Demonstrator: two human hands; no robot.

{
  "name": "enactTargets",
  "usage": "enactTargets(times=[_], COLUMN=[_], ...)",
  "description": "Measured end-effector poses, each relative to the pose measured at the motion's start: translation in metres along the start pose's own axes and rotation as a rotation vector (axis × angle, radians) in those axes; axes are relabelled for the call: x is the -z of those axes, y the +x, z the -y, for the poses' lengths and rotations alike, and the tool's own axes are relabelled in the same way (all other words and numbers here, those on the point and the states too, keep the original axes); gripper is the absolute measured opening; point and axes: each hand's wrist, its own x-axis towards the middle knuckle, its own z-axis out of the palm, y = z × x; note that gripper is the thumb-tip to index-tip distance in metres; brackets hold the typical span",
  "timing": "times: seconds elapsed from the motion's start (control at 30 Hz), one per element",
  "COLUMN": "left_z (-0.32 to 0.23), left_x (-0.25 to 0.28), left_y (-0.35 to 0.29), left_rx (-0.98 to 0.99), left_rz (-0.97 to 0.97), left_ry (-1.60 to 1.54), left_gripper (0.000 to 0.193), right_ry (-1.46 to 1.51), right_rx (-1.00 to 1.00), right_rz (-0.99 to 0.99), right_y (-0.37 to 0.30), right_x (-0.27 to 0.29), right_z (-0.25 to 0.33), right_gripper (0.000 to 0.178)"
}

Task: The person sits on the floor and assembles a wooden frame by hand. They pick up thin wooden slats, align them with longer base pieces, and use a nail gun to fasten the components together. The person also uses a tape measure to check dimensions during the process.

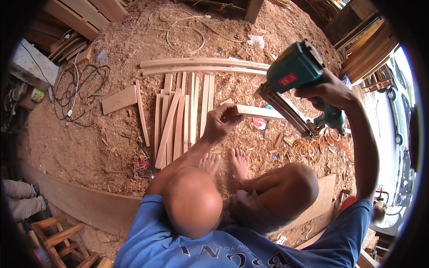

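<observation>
Closest in, the blue shirt (178, 250) and bent left knee (192, 201) fill the lower edge! Out at the fingers: left hand (222, 120) pinches the near end of a pale wooden strip (261, 112), right hand (328, 91) wraps a green nail gun (295, 69). There's room over the shavings (120, 156), bounded by stacked strips (176, 120) on the left, two long strips (205, 63) beyond. The magazine hides part of the held piece; nose contact, can't tell. Orange coiled hose (308, 146) beneath. Left forearm angles up past the knee; right arm's raised high, wrist bent inward.
</observation>
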Motion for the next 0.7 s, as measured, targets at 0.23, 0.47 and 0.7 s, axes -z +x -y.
enactTargets(times=[0.23,0.47,0.7], left_z=[-0.002,0.028,0.062], left_x=[0.01,0.051,0.07], left_y=[0.022,0.095,0.136], left_rx=[-0.051,0.343,0.466], left_rz=[0.086,0.148,-0.095], left_ry=[-0.002,-0.514,-0.446], left_gripper=[0.049,0.077,0.046], right_ry=[-0.06,-0.23,-0.277], right_rx=[-0.213,-0.386,-0.538], right_rz=[-0.352,-0.282,-0.413], right_y=[-0.105,-0.156,-0.146], right_x=[-0.014,-0.147,-0.273], right_z=[-0.063,-0.234,-0.342], right_gripper=[0.034,0.044,0.063])
